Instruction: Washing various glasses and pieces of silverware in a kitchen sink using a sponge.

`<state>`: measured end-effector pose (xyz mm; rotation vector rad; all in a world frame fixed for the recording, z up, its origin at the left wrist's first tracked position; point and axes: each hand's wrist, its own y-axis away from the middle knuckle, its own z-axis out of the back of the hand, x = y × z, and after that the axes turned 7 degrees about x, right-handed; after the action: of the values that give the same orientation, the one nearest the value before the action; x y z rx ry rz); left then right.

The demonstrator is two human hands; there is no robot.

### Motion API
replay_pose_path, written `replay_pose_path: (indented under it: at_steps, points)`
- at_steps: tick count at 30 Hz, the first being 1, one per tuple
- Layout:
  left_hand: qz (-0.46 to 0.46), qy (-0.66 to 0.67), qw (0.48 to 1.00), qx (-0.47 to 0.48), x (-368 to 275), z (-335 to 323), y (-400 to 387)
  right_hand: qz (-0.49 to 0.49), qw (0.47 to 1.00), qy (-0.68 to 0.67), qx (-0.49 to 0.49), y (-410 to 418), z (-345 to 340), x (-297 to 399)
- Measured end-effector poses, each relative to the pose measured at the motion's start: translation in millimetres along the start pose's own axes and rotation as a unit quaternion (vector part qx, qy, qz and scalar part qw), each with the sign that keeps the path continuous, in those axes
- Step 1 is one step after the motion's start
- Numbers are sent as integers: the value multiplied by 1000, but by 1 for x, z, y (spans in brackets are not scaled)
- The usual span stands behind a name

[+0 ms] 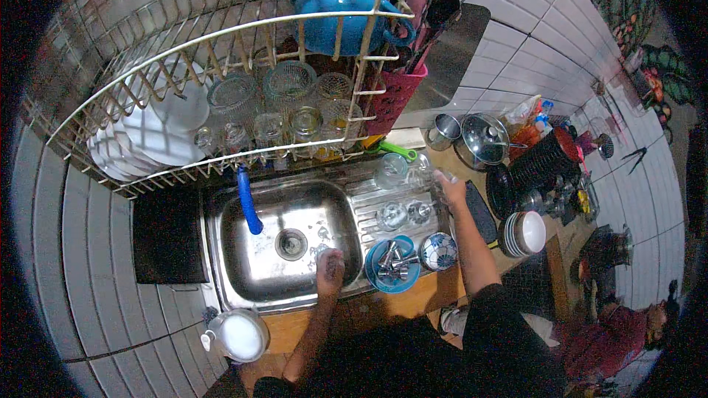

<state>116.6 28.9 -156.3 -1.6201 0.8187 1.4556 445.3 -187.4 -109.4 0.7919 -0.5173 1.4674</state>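
Note:
My left hand (330,271) is over the near right part of the steel sink basin (243,265), its fingers curled; whether it holds something is unclear. At the right end of the ribbed drainboard (368,213), my right hand (452,188) is at a clear glass (423,168), fingers around or against it. Beside that glass stands another glass (391,170). Two small clear glass items (392,215) rest nearer me. Along the drainboard's near edge sit a blue bowl (406,286) with several shiny metal pieces (394,262) inside and a patterned blue-and-white bowl (438,251).
A wire dish rack (221,36) with plates and glasses hangs above the sink. A blue faucet spout (249,204) extends over the basin. A white-filled container (241,336) stands at near left. Stacked bowls (531,233) and pans occupy the right. Another person (614,337) is at far right.

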Motion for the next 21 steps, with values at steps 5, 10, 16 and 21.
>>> replay_pose_path:
  at_steps: [5,10,16,21]
  points:
    - [-29,34,999,5,-11,14,-6,-121,962,-224,99,45,17,43]
    - [139,138,977,83,-28,24,-30,-21,941,-291,171,98,12,98]
    - [36,334,941,37,-115,-8,-77,67,894,-251,365,161,-42,135]
    - [63,351,931,-74,-90,8,-65,276,909,-59,307,196,-77,157]
